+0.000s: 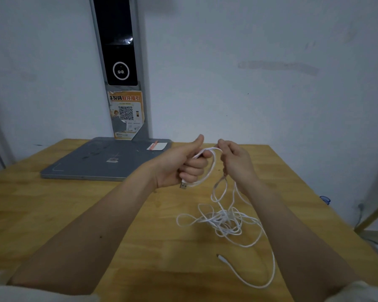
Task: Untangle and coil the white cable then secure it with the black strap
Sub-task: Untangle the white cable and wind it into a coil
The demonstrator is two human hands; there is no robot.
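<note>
A long white cable point(224, 221) lies in a tangled heap on the wooden table point(52, 214), right of centre. My left hand point(188, 164) is closed around one end of it, thumb up, and the USB plug point(183, 185) pokes out below my fist. A short loop of cable runs from that fist to my right hand point(236, 160), which pinches the cable between its fingertips. From there strands hang down to the heap. The other small plug point(222, 257) rests on the table near me. No black strap is in sight.
A grey flat scale platform point(100, 162) with an upright post point(120, 68) carrying a screen and a QR sticker stands at the back left against the white wall. A small white card point(157, 146) lies on the platform. The table's right edge drops off near my right arm.
</note>
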